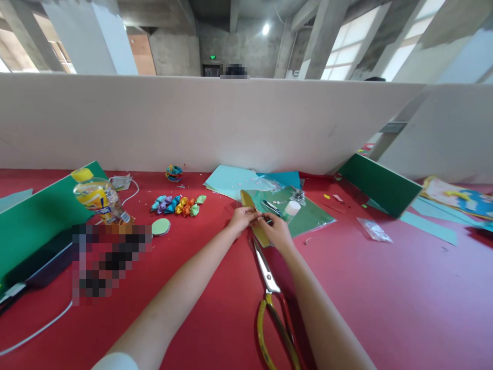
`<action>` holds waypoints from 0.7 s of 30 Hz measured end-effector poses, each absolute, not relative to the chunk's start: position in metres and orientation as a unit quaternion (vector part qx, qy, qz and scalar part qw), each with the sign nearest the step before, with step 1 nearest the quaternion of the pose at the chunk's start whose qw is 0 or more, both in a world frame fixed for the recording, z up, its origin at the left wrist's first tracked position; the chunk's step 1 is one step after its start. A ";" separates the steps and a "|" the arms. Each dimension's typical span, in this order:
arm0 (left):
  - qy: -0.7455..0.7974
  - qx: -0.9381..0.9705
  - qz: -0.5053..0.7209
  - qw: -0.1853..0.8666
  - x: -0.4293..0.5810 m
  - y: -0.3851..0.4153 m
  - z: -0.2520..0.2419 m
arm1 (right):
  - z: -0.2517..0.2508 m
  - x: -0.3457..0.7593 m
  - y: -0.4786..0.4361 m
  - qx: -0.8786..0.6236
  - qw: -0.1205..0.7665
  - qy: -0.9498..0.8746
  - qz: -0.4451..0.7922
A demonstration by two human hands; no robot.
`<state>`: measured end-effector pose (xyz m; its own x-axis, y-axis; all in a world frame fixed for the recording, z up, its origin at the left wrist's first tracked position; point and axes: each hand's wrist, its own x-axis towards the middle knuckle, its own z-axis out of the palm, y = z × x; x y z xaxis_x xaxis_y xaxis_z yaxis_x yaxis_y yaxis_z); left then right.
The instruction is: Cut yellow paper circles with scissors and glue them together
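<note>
My left hand (242, 220) and my right hand (276, 230) meet at the middle of the red table, fingertips pinched together. What lies between the fingers is too small and covered to make out. Just behind and under them runs a mustard-yellow strip of paper (263, 237), partly hidden by the hands; I cannot tell whether they grip it. Large scissors (267, 272) with yellow and red handles lie in front, blades pointing at the hands. Beyond my right hand, a white-capped tube or bottle (292, 208) and dark pens (271, 206) rest on a green sheet (314, 213) in clear film.
Folded colourful paper pieces (179, 204) and a light green disc (160, 226) lie left, near a yellow-capped bottle (100, 198). Pale blue sheets (231, 180) lie at the back. Green boards (381, 185) stand at both sides; a white partition (192, 123) closes the rear.
</note>
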<state>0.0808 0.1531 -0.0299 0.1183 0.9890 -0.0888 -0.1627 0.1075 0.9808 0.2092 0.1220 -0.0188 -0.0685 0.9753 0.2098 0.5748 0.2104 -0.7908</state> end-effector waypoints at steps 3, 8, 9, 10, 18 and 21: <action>0.445 0.445 0.501 0.594 0.084 0.155 -0.033 | -0.019 0.213 0.124 -0.547 0.391 -0.676 0.301; 0.438 0.433 0.523 0.589 0.087 0.157 -0.036 | -0.021 0.217 0.125 -0.525 0.419 -0.651 0.355; 0.439 0.432 0.524 0.588 0.087 0.157 -0.036 | -0.022 0.218 0.126 -0.521 0.422 -0.644 0.369; 0.440 0.430 0.525 0.588 0.087 0.157 -0.037 | -0.023 0.219 0.126 -0.517 0.426 -0.636 0.383; 0.436 0.427 0.522 0.596 0.084 0.157 -0.035 | -0.025 0.219 0.128 -0.506 0.454 -0.564 0.468; 0.428 0.431 0.517 0.604 0.083 0.157 -0.032 | -0.026 0.218 0.130 -0.504 0.465 -0.553 0.473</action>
<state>0.0826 0.1568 -0.0317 0.0999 0.9924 -0.0716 -0.2554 0.0951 0.9621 0.2181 0.1304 -0.0265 -0.0607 0.9975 0.0373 0.1177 0.0442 -0.9921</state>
